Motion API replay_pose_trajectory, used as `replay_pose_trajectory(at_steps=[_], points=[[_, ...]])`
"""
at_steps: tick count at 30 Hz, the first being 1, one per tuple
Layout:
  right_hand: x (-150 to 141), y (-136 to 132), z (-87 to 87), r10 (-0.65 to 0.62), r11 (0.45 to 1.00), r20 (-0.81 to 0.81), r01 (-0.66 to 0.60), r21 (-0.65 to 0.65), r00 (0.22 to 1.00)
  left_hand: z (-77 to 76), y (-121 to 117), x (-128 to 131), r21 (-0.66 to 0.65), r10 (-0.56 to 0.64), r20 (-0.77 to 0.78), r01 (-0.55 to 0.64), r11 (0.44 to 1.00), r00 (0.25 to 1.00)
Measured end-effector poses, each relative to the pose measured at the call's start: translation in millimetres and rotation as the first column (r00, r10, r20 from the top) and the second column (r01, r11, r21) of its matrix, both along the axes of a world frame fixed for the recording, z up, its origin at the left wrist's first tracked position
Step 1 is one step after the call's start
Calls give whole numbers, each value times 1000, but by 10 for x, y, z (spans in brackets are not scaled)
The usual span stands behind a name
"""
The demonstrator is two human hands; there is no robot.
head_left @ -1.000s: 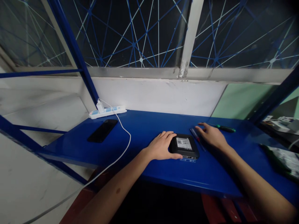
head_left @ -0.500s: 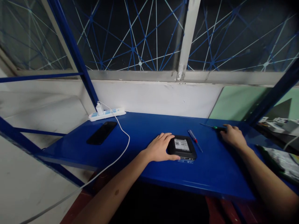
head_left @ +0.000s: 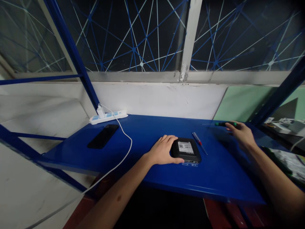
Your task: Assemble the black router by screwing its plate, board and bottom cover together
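Observation:
A small black box device (head_left: 186, 150) with a white label on top lies on the blue shelf (head_left: 147, 159). My left hand (head_left: 164, 149) grips its left edge, fingers curled over the top and thumb along the front. My right hand (head_left: 241, 135) is at the far right, closed on a green-handled screwdriver (head_left: 224, 124) and holding it just above the shelf, blade pointing left. A red-and-blue-handled screwdriver (head_left: 199, 143) lies loose just right of the device.
A black phone (head_left: 103, 136) lies flat at the left. A white power strip (head_left: 108, 116) with a charger and white cable (head_left: 124, 140) sits at the back left. Window frame and wall stand behind. Clutter (head_left: 288, 159) fills the right edge.
My right hand moved from beside the device out to the right, took hold of the green-handled screwdriver and lifted it slightly. My left hand stayed on the device.

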State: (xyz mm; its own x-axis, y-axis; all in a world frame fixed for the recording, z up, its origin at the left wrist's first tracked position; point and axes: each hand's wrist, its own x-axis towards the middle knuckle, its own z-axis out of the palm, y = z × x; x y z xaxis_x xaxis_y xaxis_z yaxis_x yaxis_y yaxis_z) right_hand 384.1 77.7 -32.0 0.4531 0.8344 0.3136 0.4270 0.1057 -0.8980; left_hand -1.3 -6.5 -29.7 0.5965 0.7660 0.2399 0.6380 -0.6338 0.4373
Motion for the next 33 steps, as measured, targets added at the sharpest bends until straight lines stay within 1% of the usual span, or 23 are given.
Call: replay_pose_trajectory(at_steps=[1,3,6,8,11,13,15,18,23,30,33], points=[[-42,-17,29,40,999,-103,-38,21,994,-2,0,-2,2,3,2,-3,1000,1000],[-127,-55,84,117,993,-279,-103,63,953,-6,-2,-7,9,14,5,-14,1000,1000],[-254,-119,154,234,972,-448,-202,120,863,-8,-2,-15,21,32,10,-32,999,999],[-333,-168,187,312,949,-504,-287,131,805,-12,4,-19,24,42,10,-42,999,999],[-435,-246,212,408,900,-543,-423,105,734,-21,17,-24,22,51,7,-51,998,999],[-491,-290,212,460,859,-555,-506,80,693,-25,24,-27,20,57,6,-57,998,998],[-543,-320,200,494,827,-560,-558,67,665,-27,27,-31,18,61,6,-61,998,998],[-611,-337,164,524,804,-557,-590,75,644,-28,26,-37,15,60,2,-60,998,998],[-673,-327,98,571,781,-540,-613,124,618,-41,32,-44,15,58,3,-58,998,998],[-702,-336,96,572,789,-543,-592,162,614,-46,38,-46,-3,60,-2,-60,998,998],[-704,-335,104,555,806,-537,-571,158,635,-45,34,-49,-11,59,-4,-59,998,998]])
